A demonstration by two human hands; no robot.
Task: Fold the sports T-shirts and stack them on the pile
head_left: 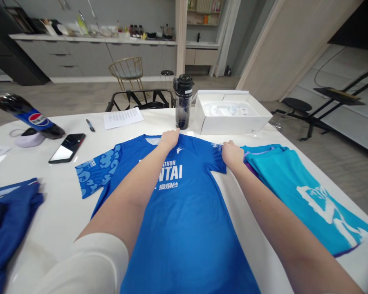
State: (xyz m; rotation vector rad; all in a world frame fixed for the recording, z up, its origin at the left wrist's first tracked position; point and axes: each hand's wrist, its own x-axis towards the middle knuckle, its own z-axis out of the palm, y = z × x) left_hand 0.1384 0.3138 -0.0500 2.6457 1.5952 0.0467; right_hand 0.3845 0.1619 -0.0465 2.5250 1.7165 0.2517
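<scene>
A blue printed T-shirt [190,220] lies spread on the white table, its collar toward the far side and its lower part running off the bottom of the view. My left hand [170,139] is closed on the shirt near the collar and shoulder, its forearm crossing over the white lettering. At the end of the sleeve on the right, my right hand [233,154] pinches the fabric. The other sleeve [99,168], with a light wave pattern, lies flat. Just right of my right hand is a folded turquoise garment [297,192] with a white print.
Behind the shirt stand a dark tumbler [183,102] and an open white box [233,116]. On the left are a cola bottle [27,112], a phone [67,148], a pen [90,125], a printed paper [123,118] and dark blue clothing [15,220]. The table [61,183] is white.
</scene>
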